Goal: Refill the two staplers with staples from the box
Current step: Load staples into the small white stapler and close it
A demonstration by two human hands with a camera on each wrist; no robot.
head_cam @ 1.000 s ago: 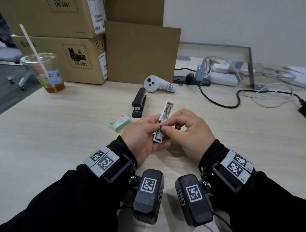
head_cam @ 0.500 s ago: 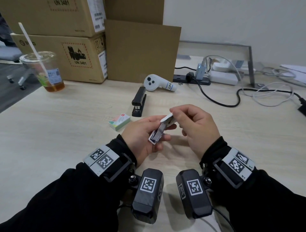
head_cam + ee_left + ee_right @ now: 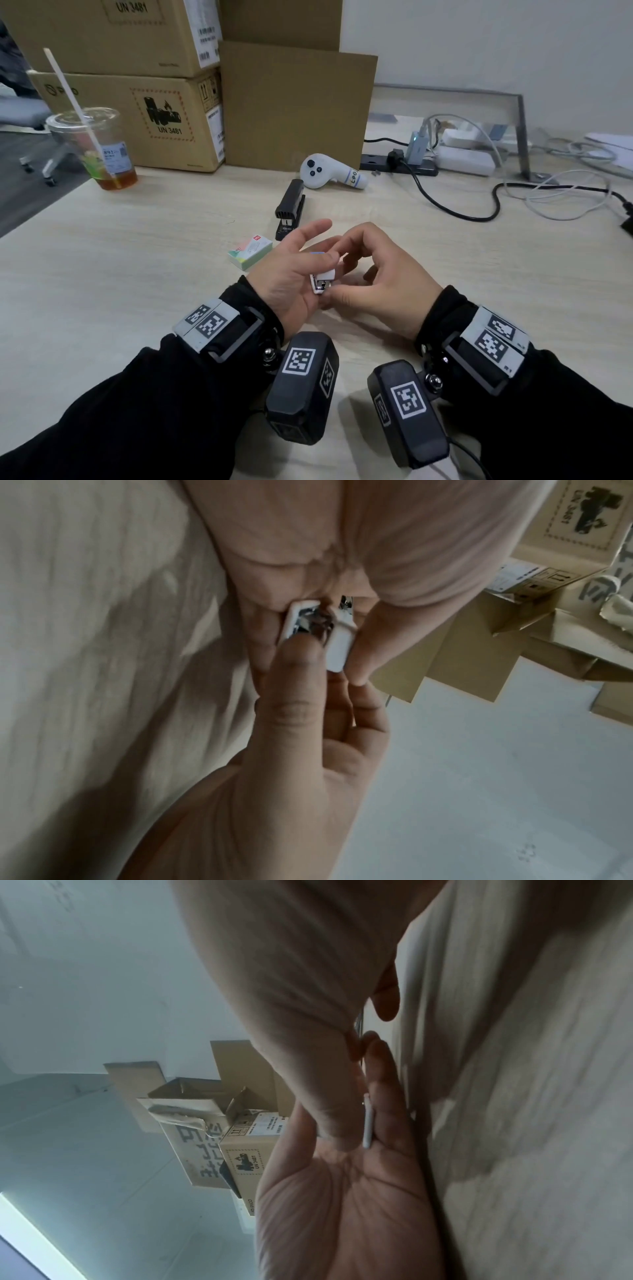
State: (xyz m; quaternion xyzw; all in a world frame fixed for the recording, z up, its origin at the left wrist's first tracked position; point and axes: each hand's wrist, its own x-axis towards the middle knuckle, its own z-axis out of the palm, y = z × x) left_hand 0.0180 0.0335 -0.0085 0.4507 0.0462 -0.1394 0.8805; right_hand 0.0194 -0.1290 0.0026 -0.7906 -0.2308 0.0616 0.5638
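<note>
Held between both hands above the worktop (image 3: pixel 144 274), the small white stapler (image 3: pixel 322 281) is mostly hidden in the head view; only its near end, with metal inside, shows. The left hand (image 3: pixel 291 270) has its grip round the stapler, thumb on top, index finger straight. The right hand (image 3: pixel 383 284) grasps it too, fingers curled at the far end, thumb at the near end. In the left wrist view the stapler (image 3: pixel 318 631) is seen end-on, slightly parted; whether staples are loaded cannot be told. From the right wrist only a thin white edge (image 3: pixel 367 1123) is visible. The staple box (image 3: pixel 250 251) lies closed, contents unseen, near the black stapler (image 3: pixel 289 209). A plastic cup (image 3: pixel 99 150) holds some amber drink.
</note>
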